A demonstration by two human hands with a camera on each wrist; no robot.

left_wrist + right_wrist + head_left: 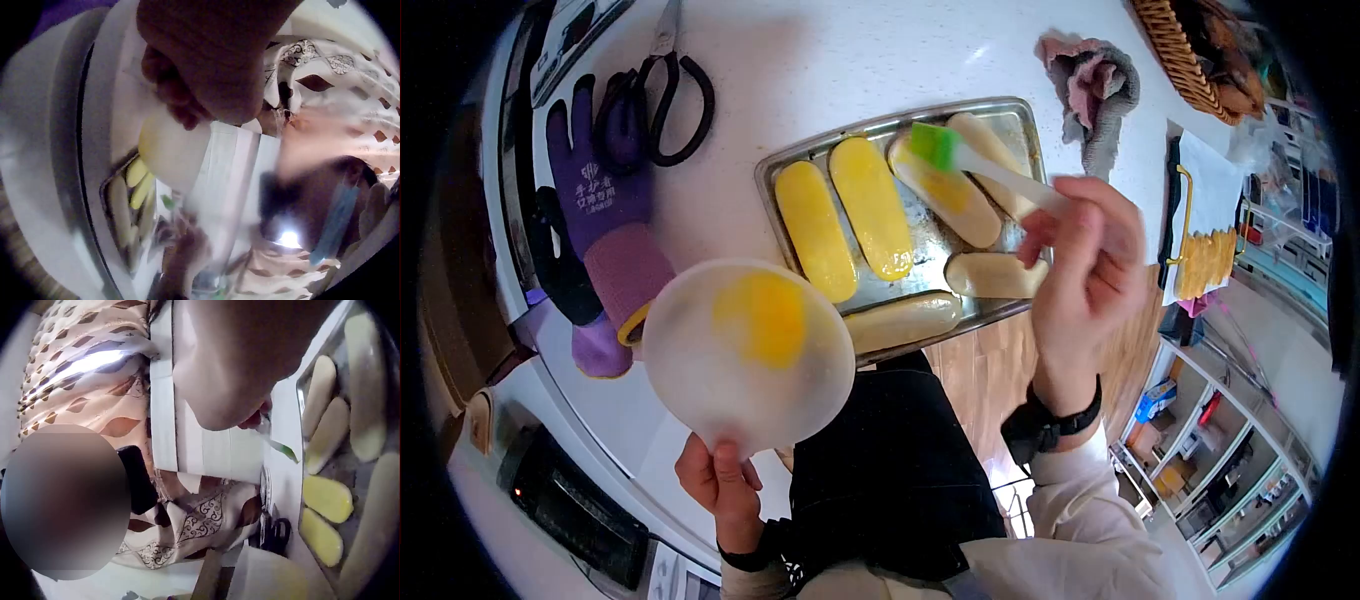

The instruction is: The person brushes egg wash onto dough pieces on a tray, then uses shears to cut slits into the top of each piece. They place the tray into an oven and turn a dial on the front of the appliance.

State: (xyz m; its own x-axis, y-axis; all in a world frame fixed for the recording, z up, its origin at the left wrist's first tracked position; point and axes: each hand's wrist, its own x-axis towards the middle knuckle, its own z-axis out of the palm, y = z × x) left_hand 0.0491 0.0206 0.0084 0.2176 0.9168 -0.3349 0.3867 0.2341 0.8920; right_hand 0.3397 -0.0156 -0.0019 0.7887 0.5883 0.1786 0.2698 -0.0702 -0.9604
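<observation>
At the centre of the head view, a metal tray [772,200] lies on the white counter [820,60], carrying six long dough pieces. The two dough pieces at its left [815,230] are glazed bright yellow. The next piece [948,192] is yellow only in part, and the others look pale.

The right hand [1085,270], at centre right, has its fingers curled round the clear handle of a brush [990,170]. The brush's green head rests at the upper end of the partly glazed piece.

The left hand [720,480], at lower left and well apart from the right, pinches the near rim of a translucent bowl [745,350]. The bowl is tilted toward the camera, with yellow liquid pooled inside, and it overlaps the tray's lower left corner in the frame.

Purple gloves [605,200] and black-handled scissors [675,95] lie on the counter at upper left. A crumpled cloth [1095,90] sits just beyond the tray's upper right corner, with a wicker basket [1180,50] further toward the top right.
</observation>
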